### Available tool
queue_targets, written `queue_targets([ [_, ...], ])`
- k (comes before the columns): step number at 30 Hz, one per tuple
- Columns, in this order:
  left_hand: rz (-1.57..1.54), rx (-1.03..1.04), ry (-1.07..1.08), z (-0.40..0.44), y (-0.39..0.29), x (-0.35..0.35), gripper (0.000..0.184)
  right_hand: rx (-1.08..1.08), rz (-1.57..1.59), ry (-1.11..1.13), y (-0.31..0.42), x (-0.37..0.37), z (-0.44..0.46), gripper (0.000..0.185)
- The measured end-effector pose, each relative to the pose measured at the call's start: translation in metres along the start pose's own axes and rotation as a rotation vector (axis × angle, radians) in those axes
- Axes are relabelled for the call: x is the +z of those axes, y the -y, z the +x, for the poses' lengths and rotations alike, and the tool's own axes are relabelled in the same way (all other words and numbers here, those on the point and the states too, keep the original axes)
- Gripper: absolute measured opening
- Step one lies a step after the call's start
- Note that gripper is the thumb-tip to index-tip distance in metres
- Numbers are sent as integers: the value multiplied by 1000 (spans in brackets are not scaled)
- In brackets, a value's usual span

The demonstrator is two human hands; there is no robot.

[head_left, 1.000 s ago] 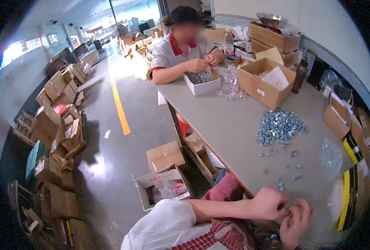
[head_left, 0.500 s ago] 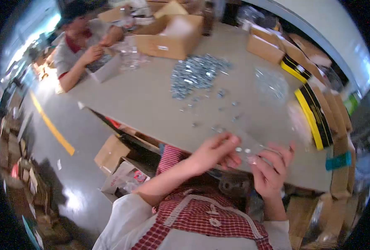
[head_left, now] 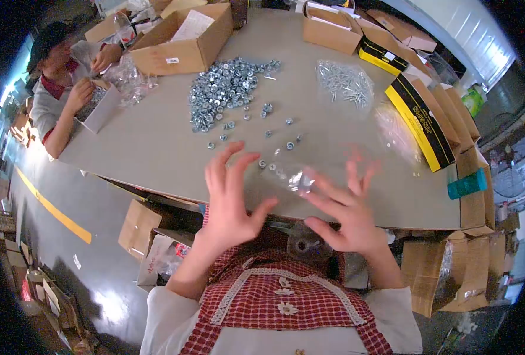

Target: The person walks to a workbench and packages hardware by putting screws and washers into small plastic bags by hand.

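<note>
grey tabletop (head_left: 156, 133): under both hands, runs from the apron side up to the boxes at the back
left hand (head_left: 227, 213): over the near edge, fingers up and spread, thumb well away from them; grip wide, nothing seen in it
right hand (head_left: 354, 225): same height, fingers fanned and blurred; grip wide, nothing seen between thumb and fingers
small clear bag (head_left: 300, 182): between the hands, just beside right index fingertip; touching or not, cannot tell; glare hides contents
loose metal pieces (head_left: 289, 145): scattered past the fingertips, between hands and pile
metal pile (head_left: 224, 92): big heap of small round silvery parts, beyond left hand
bag of screws (head_left: 345, 84): clear plastic, flat, right of pile
pinkish clear bag (head_left: 397, 133): beside yellow-black box, contents unclear
yellow-black box (head_left: 419, 121): right side, slanted
teal roll (head_left: 467, 184): right edge, by cardboard
open carton (head_left: 180, 56): back left, white paper sheet (head_left: 193, 25) inside
co-worker (head_left: 52, 109): far left, dark cap, one hand at white box (head_left: 101, 109), the other higher up
apron (head_left: 286, 296): red check, lace trim, flower motifs, worn over white top
</note>
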State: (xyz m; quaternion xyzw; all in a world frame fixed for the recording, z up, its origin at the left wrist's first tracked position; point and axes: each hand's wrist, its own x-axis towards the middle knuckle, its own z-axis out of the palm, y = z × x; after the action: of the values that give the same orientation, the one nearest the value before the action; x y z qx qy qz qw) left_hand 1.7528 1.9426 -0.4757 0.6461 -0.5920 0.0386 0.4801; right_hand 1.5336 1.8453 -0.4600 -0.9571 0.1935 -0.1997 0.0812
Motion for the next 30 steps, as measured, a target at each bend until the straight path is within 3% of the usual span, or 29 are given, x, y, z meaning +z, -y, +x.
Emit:
queue_targets([
  [1, 90, 99, 8, -1, -3, -4, 46, -89, 48, 35, 5, 5, 5, 40],
  [4, 131, 204, 286, -21, 10, 2, 37, -346, 198, 99, 16, 22, 24, 35],
  [6, 52, 69, 241, -37, 21, 4, 29, -506, 292, 76, 8, 29, 42, 31],
  [9, 48, -131, 198, -47, 10, -21, 21, -47, 491, -37, -26, 41, 60, 36],
  [11, 9, -198, 335, -59, 12, -29, 22, 77, 339, -113, -63, 59, 80, 46],
  [16, -132, -277, 680, -118, 47, 15, 22, -23, 277, 31, -78, 76, 93, 59],
  [19, -128, -181, 743, -150, 62, 63, 27, -87, 315, 48, -59, 78, 91, 63],
  [23, -353, -253, 761, -151, 50, 100, 33, -190, 417, 121, -46, 68, 79, 62],
  [26, -438, -181, 667, -149, 45, 112, 34, -194, 483, 172, -49, 62, 63, 59],
  [30, -379, -136, 822, -166, 59, 142, 38, -91, 574, 213, -62, 48, 47, 53],
])
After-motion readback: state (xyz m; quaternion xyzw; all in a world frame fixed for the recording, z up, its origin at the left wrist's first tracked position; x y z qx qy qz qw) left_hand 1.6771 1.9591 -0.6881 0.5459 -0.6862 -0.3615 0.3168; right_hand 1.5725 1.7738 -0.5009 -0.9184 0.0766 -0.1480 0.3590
